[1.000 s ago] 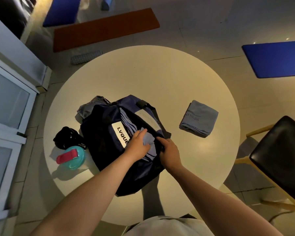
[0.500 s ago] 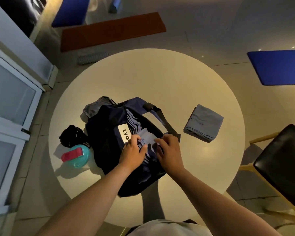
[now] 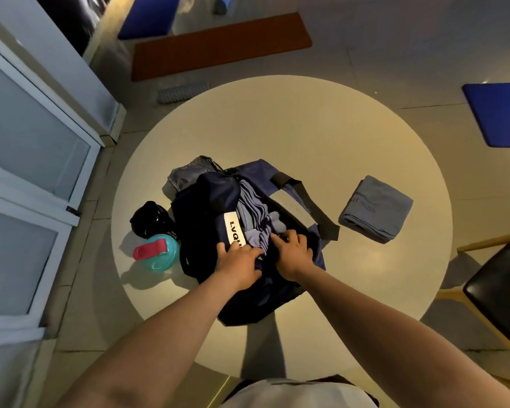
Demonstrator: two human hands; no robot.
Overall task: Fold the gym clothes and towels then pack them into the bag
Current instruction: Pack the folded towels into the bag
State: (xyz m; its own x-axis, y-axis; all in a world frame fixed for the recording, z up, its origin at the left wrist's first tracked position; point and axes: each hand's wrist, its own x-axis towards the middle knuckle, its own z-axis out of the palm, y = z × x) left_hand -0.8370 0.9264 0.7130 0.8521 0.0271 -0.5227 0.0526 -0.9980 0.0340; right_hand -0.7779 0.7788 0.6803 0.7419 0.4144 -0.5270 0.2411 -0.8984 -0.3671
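A dark navy gym bag with a white label lies open on the round table. Greyish-blue folded clothes show in its opening. My left hand rests on the bag's near left edge by the label, fingers curled on the fabric. My right hand grips the bag's opening edge beside the clothes. A folded grey towel lies on the table to the right of the bag, apart from both hands. A grey garment sticks out behind the bag's far left side.
A teal bottle with a pink lid and a black object stand left of the bag. A black-seated wooden chair is at the right. Mats lie on the floor beyond the table; glass doors at the left.
Both hands have slid toward me along the bag's opening. The left hand left the clothes and now lies on the bag's edge by the label. The bag's strap has flopped to the right.
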